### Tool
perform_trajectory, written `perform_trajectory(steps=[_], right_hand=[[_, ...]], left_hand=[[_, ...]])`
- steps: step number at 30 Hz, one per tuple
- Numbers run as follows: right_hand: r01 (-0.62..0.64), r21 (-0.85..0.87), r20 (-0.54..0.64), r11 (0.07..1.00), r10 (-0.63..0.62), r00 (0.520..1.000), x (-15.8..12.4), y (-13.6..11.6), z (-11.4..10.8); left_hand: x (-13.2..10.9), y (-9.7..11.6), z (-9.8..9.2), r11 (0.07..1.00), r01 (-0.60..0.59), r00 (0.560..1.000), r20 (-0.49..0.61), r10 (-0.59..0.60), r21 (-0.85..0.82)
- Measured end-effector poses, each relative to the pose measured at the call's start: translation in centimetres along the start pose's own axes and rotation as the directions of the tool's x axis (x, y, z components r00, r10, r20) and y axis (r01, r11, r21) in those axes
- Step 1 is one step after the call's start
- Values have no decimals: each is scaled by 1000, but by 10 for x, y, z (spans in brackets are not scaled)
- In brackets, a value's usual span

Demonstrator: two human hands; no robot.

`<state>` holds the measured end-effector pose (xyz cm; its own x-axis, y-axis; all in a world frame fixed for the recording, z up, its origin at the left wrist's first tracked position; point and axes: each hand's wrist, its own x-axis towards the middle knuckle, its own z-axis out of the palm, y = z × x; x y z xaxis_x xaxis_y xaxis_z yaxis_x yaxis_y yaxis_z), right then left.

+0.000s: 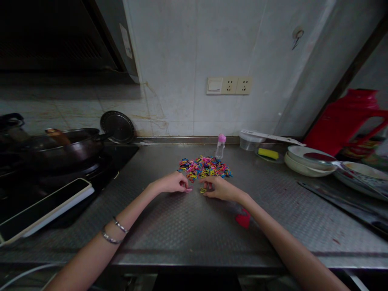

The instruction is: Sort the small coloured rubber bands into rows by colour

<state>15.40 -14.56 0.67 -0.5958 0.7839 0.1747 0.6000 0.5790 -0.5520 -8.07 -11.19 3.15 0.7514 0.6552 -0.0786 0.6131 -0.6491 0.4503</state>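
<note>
My left hand [174,182] is closed, its fingertips pinched on small pink rubber bands [188,190] at the counter surface. Opposite it, my right hand [220,188] curls its thumb and fingers around a few yellow rubber bands [203,190], just above or on the metal. Right behind both hands lies a loose pile of multicoloured rubber bands [209,165], in pink, blue, yellow, red and black. A small clear bottle with a pink cap [221,147] stands at the back of the pile. A red flat piece [243,218] rests beside my right forearm.
Left is a stove with a pan [63,149] and a phone-like device [45,208] at its front. Along the right stand a plastic tub [251,141], a yellow sponge [268,153], stacked bowls [306,167], a long dark blade [336,204] and a red thermos [342,117].
</note>
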Motion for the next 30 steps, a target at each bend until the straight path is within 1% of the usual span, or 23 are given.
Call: perform_trajectory(steps=[3, 8, 13, 16, 19, 21, 26, 30], right_hand=[[-8, 11, 1, 1000, 8, 1000, 1, 1, 2], [-20, 10, -6, 1000, 20, 1000, 2, 1, 5], [8, -32, -85, 999, -11, 996, 0, 2, -6], [-8, -72, -173, 997, -5, 985, -2, 10, -16], [-40, -110, -246, 993, 12, 969, -6, 22, -25], [-60, -123, -270, 991, 25, 962, -8, 28, -29], [-113, -148, -284, 982, 67, 956, -12, 34, -33], [-127, -160, -296, 979, 75, 952, -12, 35, -34]], left_hand=[[-1, 3, -2, 1000, 5, 1000, 1, -5, -22], [-2, 2, -6, 998, -16, 998, -60, 12, -67], [3, -7, -4, 1000, 11, 982, -187, -17, -29], [10, -13, -2, 999, 32, 973, -230, -25, 29], [18, -16, -3, 995, 32, 975, -221, -10, 98], [22, -16, -4, 990, 42, 979, -205, -14, 134], [30, -12, -3, 984, 62, 986, -164, -33, 169], [33, -10, 0, 977, 89, 983, -174, -55, 196]])
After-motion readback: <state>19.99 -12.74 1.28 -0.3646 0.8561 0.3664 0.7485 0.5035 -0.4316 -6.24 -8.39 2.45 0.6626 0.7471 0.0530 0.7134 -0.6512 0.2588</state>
